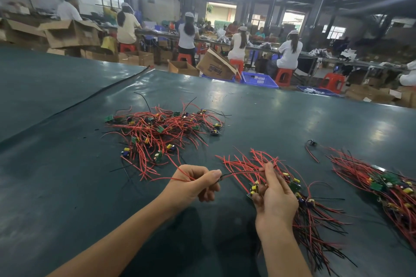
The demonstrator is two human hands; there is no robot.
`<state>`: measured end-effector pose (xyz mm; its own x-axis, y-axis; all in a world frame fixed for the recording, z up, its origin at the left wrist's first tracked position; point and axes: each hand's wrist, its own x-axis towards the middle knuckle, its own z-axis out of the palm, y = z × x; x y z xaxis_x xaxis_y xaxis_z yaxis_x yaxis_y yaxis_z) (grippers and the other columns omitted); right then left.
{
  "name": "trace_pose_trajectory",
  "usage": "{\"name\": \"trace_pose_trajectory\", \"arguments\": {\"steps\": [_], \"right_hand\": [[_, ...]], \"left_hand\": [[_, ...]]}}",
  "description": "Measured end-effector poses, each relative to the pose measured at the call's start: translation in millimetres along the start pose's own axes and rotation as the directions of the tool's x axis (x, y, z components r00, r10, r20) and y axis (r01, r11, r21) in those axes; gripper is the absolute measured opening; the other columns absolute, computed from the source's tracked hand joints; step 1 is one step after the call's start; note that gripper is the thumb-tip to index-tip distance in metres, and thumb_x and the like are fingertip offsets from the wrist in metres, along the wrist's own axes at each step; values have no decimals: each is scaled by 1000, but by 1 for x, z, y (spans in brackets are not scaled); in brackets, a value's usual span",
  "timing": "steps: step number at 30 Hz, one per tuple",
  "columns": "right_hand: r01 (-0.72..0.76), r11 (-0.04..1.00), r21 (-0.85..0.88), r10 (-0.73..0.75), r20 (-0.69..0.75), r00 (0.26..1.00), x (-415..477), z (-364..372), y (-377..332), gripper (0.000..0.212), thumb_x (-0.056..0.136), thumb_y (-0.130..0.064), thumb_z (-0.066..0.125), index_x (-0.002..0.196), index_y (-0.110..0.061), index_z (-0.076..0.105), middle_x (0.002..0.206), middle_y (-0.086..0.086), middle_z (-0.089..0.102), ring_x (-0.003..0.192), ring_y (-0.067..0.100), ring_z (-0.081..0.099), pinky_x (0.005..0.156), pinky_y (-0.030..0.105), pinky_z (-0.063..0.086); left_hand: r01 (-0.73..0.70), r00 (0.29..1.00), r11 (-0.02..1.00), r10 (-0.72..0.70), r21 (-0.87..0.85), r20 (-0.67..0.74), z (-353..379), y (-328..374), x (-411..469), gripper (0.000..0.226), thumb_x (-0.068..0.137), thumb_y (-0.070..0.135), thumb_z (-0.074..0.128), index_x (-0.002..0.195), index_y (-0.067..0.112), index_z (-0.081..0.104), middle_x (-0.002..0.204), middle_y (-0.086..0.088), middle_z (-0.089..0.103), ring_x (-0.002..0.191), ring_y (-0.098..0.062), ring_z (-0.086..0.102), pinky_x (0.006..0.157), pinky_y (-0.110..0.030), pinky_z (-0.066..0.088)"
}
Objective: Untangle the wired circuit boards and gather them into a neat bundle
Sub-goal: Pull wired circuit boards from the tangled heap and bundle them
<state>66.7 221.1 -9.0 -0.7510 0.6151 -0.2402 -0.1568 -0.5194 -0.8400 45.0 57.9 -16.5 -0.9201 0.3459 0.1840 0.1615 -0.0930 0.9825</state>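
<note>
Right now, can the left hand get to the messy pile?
Probably yes. The pile lies on the table just ahead of the left hand, nothing between. But it pinches wires running to the bundle in the right hand, so it may need to let go first.

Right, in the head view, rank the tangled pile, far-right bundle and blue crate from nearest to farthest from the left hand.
1. Tangled pile, just ahead of the left hand.
2. Far-right bundle, on the table.
3. Blue crate, beyond the table's edge.
</note>
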Motion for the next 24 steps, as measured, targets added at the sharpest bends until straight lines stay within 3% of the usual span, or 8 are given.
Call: {"name": "trace_pose_trajectory", "arguments": {"steps": [3, 5, 8, 10, 15, 19, 24], "right_hand": [[38, 992, -123, -31, 57, 998, -4, 4, 4, 24, 85, -34, 75, 69, -16, 73, 62, -8, 61, 46, 4, 41, 38, 18, 34], [82, 967, -242, -40, 171, 985, -13, 10, 9, 30, 84, -38, 74, 62, -19, 75, 58, -8, 61, 46, 3, 44, 40, 19, 36], [154, 933, -327, -23, 371, 928, -34, 17, 19, 29, 88, -31, 70, 62, -19, 76, 54, 4, 63, 48, 8, 55, 45, 22, 47], [201, 913, -355, -41, 412, 910, -41, 20, 23, 31, 92, -29, 66, 64, -18, 76, 61, 9, 67, 55, 9, 60, 54, 22, 53], [298, 875, -382, -123, 420, 899, -39, 18, 20, 31, 95, -23, 63, 67, -17, 77, 69, 7, 73, 66, 8, 65, 66, 23, 54], [246, 901, -357, -120, 340, 933, -31, 16, 16, 28, 94, -23, 64, 69, -17, 77, 59, -9, 68, 53, 0, 55, 51, 15, 45], [181, 950, -256, -133, 193, 972, -7, 5, 1, 33, 94, -24, 65, 63, -22, 78, 53, -8, 57, 42, 3, 36, 38, 17, 29]], "left_hand": [[0, 1000, 1000, 0, 22, 1, 4, -1, 0, 35, 85, 38, 64, 58, 17, 69, 55, -4, 63, 47, -12, 55, 48, -18, 40], [-17, 1000, 999, 17, 34, -2, 5, 1, -1, 36, 88, 39, 65, 61, 16, 69, 56, -3, 64, 48, -11, 56, 48, -17, 41], [-40, 999, 999, 40, 32, -11, 6, 2, -1, 38, 84, 38, 60, 65, 5, 66, 59, -6, 64, 49, -12, 55, 48, -18, 41], [-40, 999, 998, 40, 40, 3, 6, 1, -2, 41, 86, 38, 59, 68, 1, 66, 59, -5, 64, 51, -13, 55, 48, -20, 42], [-16, 1000, 997, 15, 76, 21, 7, 1, -2, 36, 83, 41, 61, 60, 15, 68, 54, 2, 62, 50, -10, 57, 51, -18, 42], [3, 999, 999, -5, 53, 35, 6, 3, -1, 40, 87, 33, 67, 55, 9, 63, 51, 0, 60, 43, -9, 53, 49, -17, 43], [5, 993, 1000, -7, 19, 117, 1, 15, -4, 33, 75, 36, 67, 50, 16, 64, 51, 0, 60, 41, -11, 51, 47, -18, 42]]}}
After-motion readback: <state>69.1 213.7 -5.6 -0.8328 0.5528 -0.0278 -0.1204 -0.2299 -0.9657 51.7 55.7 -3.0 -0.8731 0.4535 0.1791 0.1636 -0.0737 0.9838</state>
